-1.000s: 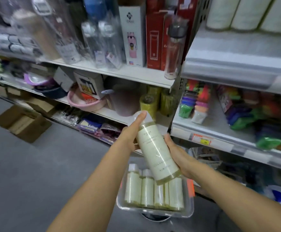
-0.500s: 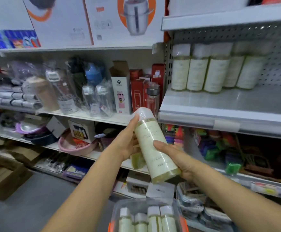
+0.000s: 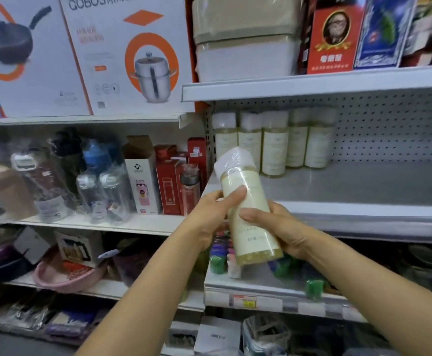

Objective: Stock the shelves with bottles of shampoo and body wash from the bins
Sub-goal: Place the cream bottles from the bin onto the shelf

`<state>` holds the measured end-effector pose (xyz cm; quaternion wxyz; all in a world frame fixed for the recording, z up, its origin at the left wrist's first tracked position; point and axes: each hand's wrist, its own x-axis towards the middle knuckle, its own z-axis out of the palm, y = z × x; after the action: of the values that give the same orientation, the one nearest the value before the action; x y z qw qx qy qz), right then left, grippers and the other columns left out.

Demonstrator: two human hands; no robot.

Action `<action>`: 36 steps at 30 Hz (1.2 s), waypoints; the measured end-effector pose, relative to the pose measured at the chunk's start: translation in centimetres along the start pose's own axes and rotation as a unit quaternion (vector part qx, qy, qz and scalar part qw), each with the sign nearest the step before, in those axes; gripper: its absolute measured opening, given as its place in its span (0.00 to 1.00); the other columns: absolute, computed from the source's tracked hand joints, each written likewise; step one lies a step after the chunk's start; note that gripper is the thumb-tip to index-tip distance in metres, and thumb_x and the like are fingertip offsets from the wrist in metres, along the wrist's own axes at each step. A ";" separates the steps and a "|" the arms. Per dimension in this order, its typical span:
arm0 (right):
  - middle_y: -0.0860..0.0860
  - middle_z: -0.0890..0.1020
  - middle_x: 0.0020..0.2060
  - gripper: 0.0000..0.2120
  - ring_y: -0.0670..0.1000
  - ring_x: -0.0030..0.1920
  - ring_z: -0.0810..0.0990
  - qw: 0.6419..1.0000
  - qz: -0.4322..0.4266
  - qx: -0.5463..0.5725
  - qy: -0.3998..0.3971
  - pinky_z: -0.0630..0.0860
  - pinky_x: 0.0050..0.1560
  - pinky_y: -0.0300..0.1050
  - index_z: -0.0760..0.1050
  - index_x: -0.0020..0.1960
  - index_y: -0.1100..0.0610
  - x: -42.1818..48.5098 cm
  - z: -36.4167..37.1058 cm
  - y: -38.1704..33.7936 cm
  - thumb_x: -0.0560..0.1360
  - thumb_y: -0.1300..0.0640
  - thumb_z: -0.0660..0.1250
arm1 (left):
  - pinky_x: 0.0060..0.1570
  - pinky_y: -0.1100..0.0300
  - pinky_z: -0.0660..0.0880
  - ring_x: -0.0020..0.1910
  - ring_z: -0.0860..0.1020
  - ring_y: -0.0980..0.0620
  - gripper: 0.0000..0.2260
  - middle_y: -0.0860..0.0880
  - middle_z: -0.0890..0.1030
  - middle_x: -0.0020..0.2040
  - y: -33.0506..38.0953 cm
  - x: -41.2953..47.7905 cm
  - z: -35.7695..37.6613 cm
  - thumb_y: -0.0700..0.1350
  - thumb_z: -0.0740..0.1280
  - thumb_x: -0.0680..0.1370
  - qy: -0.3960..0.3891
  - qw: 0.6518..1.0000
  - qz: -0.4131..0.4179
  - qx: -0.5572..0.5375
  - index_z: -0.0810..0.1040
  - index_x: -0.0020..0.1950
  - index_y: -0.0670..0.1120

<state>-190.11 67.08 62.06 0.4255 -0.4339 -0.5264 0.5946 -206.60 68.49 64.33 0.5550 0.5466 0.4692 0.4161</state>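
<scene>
"Head camera is up on my screen. What do the hands have?"

"One bottle (image 3: 248, 201) between them, as I see it from here: cream label, pale yellow liquid showing at the base, white cap wrapped in clear film. It's tilted, with the cap up and to the left. I read the left hand (image 3: 209, 217) as grasping the upper half, thumb laid across the label. The right hand (image 3: 276, 227) wraps the lower half with its thumb curled over the front."

"Where's it sitting against the shelving?"

"In the air in front of the grey metal shelf (image 3: 364, 186), at its left end — from my angle the cap overlaps the front lip. I can't tell whether it touches the lip. On that shelf I count five matching bottles (image 3: 274, 145), upright in a row, side by side. They stand at the back left, against the perforated back panel (image 3: 389, 129)."

"Anything else near?"

"In the bay to the left I've got boxed cookware (image 3: 132, 55) on the upper level. Under that are drink bottles in plastic wrap (image 3: 94, 176) beside red cartons (image 3: 168, 186), and a pink basin (image 3: 66, 276) sits lower down. Above the grey shelf are beige lidded containers (image 3: 245, 37). Below the hands there are small coloured items — too blurred for me to name. A red-and-yellow price tag (image 3: 243, 300) is on the shelf edge beneath them."
</scene>
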 end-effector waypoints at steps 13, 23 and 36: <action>0.57 0.86 0.49 0.25 0.55 0.49 0.86 0.992 -0.054 -0.048 0.099 0.82 0.49 0.52 0.75 0.62 0.61 3.8 -14.4 -4.8 0.67 0.61 0.78 | 0.55 0.52 0.80 0.54 0.82 0.48 0.17 0.47 0.83 0.55 4.0 11.5 11.7 0.49 0.74 0.75 -0.028 0.998 0.045 -0.034 0.75 0.60 0.46; 0.47 0.85 0.53 0.32 0.46 0.53 0.84 0.973 -0.137 -0.084 0.163 0.79 0.48 0.40 0.74 0.64 0.52 9.5 -20.8 -2.6 0.63 0.65 0.80 | 0.62 0.52 0.77 0.63 0.78 0.49 0.25 0.50 0.80 0.64 1.8 18.9 16.1 0.39 0.74 0.75 -0.016 0.993 0.085 -0.077 0.70 0.68 0.54; 0.50 0.77 0.60 0.37 0.51 0.59 0.78 0.956 -0.126 -0.170 0.204 0.78 0.55 0.47 0.63 0.67 0.58 17.5 -25.2 -2.6 0.65 0.60 0.80 | 0.48 0.65 0.75 0.51 0.79 0.57 0.27 0.47 0.78 0.63 -0.9 24.3 17.8 0.45 0.70 0.79 0.005 0.999 0.007 -0.035 0.63 0.74 0.50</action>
<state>-170.29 90.62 61.75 0.5156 -0.5419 -0.5719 0.3368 -184.06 88.32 61.19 0.5687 0.5282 0.4529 0.4387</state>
